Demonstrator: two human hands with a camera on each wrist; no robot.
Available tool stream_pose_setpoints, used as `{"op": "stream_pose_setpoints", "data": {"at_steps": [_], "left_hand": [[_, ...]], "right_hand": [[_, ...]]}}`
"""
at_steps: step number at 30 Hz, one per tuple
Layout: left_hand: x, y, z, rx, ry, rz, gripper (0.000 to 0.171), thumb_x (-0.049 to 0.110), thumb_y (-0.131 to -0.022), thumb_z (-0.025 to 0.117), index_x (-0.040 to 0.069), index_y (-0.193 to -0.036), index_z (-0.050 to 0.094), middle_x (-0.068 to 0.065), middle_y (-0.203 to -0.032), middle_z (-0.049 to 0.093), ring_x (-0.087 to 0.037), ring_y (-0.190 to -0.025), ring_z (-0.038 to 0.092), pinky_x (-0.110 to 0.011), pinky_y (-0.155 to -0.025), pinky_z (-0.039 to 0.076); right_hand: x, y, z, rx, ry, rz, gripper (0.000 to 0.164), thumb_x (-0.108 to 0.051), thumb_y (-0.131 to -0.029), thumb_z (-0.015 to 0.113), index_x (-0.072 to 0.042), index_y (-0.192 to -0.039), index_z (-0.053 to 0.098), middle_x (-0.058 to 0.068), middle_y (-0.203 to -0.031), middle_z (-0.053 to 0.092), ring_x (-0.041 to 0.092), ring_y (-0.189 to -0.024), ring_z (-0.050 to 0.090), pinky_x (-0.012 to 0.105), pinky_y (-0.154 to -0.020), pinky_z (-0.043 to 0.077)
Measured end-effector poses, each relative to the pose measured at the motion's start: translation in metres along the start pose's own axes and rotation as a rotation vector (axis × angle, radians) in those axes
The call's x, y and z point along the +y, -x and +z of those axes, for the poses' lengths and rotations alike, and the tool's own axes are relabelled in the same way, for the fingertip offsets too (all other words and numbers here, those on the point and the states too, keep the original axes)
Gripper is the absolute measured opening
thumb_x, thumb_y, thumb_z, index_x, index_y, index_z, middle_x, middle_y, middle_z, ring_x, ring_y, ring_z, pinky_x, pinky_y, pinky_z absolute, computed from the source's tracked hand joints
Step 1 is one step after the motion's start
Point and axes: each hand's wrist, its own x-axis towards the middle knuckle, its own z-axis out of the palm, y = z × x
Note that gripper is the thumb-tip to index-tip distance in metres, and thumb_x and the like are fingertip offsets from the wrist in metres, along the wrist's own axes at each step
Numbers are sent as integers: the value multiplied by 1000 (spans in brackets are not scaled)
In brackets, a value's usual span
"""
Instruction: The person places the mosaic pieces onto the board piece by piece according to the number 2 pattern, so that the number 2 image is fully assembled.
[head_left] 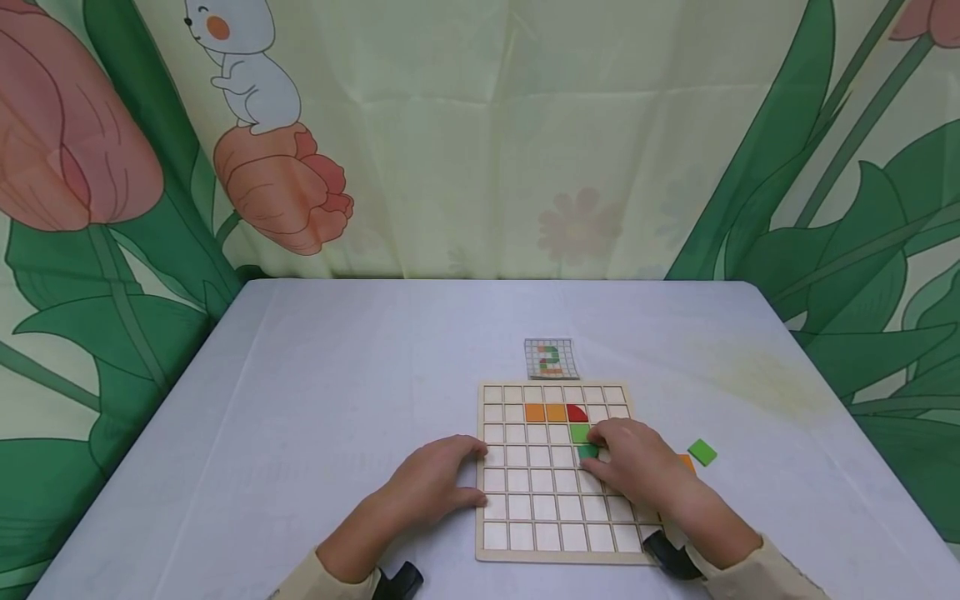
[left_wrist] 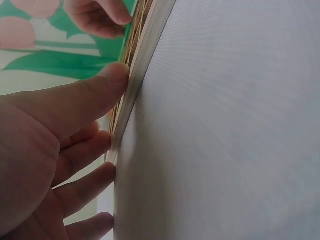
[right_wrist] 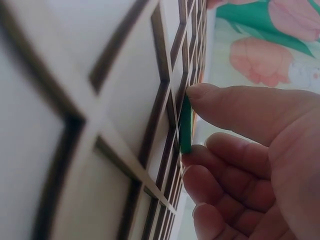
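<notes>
A wooden grid board lies flat on the table. Two orange square tiles and a red rounded piece fill neighbouring cells in its second row. Below the red piece sits a light green tile. My right hand pinches a dark green tile between thumb and fingertip, right at the cell under the light green one. At the board's left edge my left hand rests its thumb and fingertips against the wooden side, fingers spread and loosely extended.
Behind the board lies a small gridded pattern card with coloured shapes. A loose green tile is on the table right of my right hand, near an orange piece partly hidden by it.
</notes>
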Motion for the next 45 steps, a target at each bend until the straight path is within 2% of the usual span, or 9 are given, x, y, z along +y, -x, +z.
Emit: {"op": "stream_pose_setpoints", "data": {"at_steps": [10, 15, 23, 31, 41, 45], "left_hand": [[2, 1, -1, -10, -6, -12, 56, 28, -79, 87, 9, -126, 63, 0, -125, 65, -21, -121, 58, -39, -102, 47], [2, 1, -1, -6, -7, -9, 55, 29, -79, 87, 9, -125, 64, 0, -125, 65, -20, -121, 58, -39, -102, 48], [1, 1, -1, 4, -6, 3, 55, 28, -79, 87, 9, -125, 63, 0, -124, 65, -21, -121, 59, -38, -102, 48], [2, 1, -1, -2, 5, -4, 55, 28, -79, 87, 9, -125, 64, -1, -125, 65, -22, -121, 58, -39, -102, 48], [0, 0, 0, -4, 3, -4, 55, 27, -79, 87, 9, -125, 63, -1, -125, 65, -21, -121, 58, -39, -102, 48], [0, 0, 1, -5, 2, -7, 55, 28, -79, 87, 9, -125, 64, -1, -125, 65, -21, -121, 58, -39, -102, 47]], "right_hand": [[1, 2, -2, 24, 3, 2, 29, -25, -83, 82, -5, -101, 71, 1, -96, 68, 22, -90, 62, 43, -83, 54], [0, 5, -3, 25, -12, -2, 25, -23, -83, 81, -6, -99, 72, 0, -95, 69, 24, -92, 64, 45, -85, 54], [1, 6, -2, 31, -38, -24, 17, -17, -83, 78, -8, -97, 72, -2, -92, 69, 21, -88, 63, 44, -82, 54], [1, 7, -1, 30, -54, -31, 17, -17, -83, 77, -9, -97, 74, -4, -91, 69, 16, -85, 61, 41, -80, 53], [-2, 8, 1, 17, -81, -30, 22, -20, -85, 78, -10, -104, 75, -5, -96, 69, 16, -89, 61, 42, -84, 53], [1, 11, -3, 69, -123, -50, 36, -22, -83, 81, -13, -117, 71, 0, -113, 68, 15, -92, 62, 41, -81, 54]]}}
